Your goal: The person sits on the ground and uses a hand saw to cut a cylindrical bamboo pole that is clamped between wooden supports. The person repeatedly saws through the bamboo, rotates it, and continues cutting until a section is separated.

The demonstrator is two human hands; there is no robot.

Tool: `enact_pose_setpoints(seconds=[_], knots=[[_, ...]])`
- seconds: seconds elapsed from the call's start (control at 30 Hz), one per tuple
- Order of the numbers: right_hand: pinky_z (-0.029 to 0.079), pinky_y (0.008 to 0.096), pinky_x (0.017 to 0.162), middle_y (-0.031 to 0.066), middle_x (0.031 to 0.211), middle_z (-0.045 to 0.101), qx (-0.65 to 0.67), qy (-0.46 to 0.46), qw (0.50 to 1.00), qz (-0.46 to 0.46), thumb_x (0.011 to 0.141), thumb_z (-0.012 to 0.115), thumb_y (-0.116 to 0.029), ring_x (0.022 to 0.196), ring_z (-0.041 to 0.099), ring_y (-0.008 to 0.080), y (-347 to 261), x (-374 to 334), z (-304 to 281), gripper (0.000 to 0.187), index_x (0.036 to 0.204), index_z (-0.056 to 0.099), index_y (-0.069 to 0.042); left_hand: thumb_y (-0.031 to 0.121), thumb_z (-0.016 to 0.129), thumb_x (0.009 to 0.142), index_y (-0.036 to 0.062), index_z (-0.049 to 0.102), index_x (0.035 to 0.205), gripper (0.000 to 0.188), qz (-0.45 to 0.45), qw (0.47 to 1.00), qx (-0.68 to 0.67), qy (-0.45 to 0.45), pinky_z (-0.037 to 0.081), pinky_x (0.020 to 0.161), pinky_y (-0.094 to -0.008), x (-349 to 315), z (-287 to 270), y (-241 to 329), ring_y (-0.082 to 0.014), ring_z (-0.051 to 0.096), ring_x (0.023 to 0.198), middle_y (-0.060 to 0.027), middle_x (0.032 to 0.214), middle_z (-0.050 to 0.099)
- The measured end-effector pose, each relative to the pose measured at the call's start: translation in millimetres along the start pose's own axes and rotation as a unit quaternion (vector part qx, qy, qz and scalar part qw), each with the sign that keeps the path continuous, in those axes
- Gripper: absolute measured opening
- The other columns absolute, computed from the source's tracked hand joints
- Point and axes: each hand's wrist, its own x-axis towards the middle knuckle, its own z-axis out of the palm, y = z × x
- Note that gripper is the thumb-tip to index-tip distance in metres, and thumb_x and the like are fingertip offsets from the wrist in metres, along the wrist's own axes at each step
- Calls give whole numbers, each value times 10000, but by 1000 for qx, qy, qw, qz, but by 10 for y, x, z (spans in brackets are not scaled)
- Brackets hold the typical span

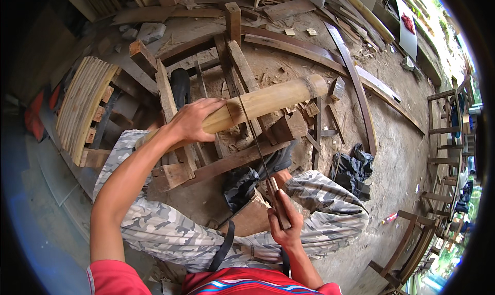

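Note:
A thick bamboo pole point(278, 95) lies across an upturned wooden frame point(240, 63), its right end by a darker node ring. My left hand point(195, 120) is wrapped over the pole's left part, fingers on top and thumb on the near side. In my right hand point(286, 220) is the wooden handle of a handsaw point(256, 135). The saw's thin blade runs away from me and crosses the bamboo right of my left hand. Blade and bamboo touch there; the depth of any cut cannot be made out.
A slatted wooden piece point(87, 107) stands at the left. Black plastic point(356, 166) lies right of my knees. Long planks point(356, 83) stretch over the floor at the far right, with scraps and shavings around. A wooden chair frame point(407, 243) is at the lower right.

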Motion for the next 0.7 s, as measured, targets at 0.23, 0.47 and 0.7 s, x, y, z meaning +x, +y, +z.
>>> enact_pose_setpoints(seconds=[0.23,0.47,0.7], knots=[[533,306,902,212,1182,737,32,-34,998,31,855,701,18,1045,740,237,-152,57,12,574,1410,560,35,225,776,714,36,573,1290,639,-59,996,27,66,545,969,-417,-31,-137,103,-353,658,1101,-153,1223,668],[530,305,912,218,1194,733,41,-40,998,18,858,686,35,1062,735,237,-243,158,85,579,1420,551,34,387,701,862,29,557,1311,592,-194,980,34,-37,510,921,-507,131,-187,-127,-435,641,1070,-272,1104,673],[538,303,866,219,1164,736,30,-27,999,6,847,684,46,1015,741,246,-215,180,78,600,1431,547,28,148,608,889,47,599,1356,478,-242,967,37,-76,551,826,-535,248,-190,-273,-458,710,891,-301,920,710]])
